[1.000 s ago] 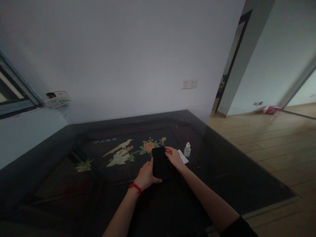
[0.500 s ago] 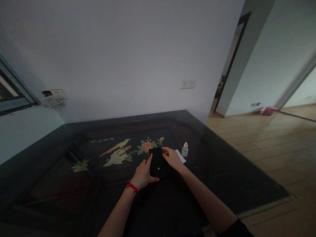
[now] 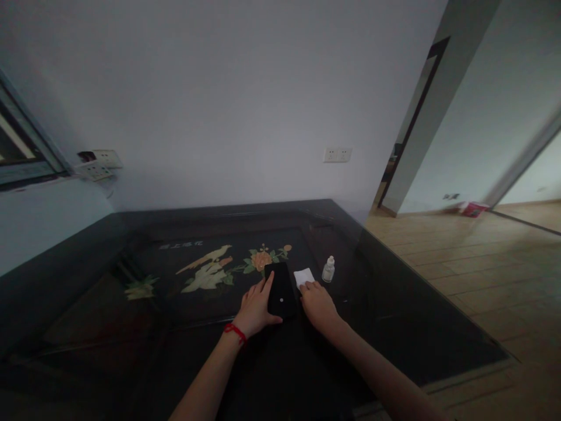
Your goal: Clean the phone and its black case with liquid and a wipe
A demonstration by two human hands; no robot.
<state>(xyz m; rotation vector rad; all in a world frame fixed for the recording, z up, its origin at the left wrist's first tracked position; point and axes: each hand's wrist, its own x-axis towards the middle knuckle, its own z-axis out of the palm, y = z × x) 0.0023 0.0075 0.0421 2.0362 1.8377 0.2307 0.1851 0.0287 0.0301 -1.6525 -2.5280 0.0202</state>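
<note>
A flat black phone (image 3: pixel 281 286), with one small pale dot near its lower part, lies on the dark glossy table. My left hand (image 3: pixel 255 307), a red string bracelet at its wrist, grips the phone along its left side and lower corner, thumb and forefinger spread around it. To the right of the phone, the curled fingers of my right hand (image 3: pixel 319 301) are on the near edge of a small white cloth or paper (image 3: pixel 304 276); the fingertips are partly hidden. Close by on the right stands a small clear bottle (image 3: pixel 328 269) with a white cap, upright and untouched.
The dark table (image 3: pixel 394 316) bears a bird-and-flower picture (image 3: pixel 219 266) left of the phone. Behind it rises a pale wall with a double socket (image 3: pixel 337 155). Tiled floor (image 3: pixel 460 257) lies right of the table, with a red container (image 3: pixel 473 209) far off.
My right hand has left the phone's upper right edge and come back and right onto the white piece, which now lies nearer the phone. My left hand stays on the phone.
</note>
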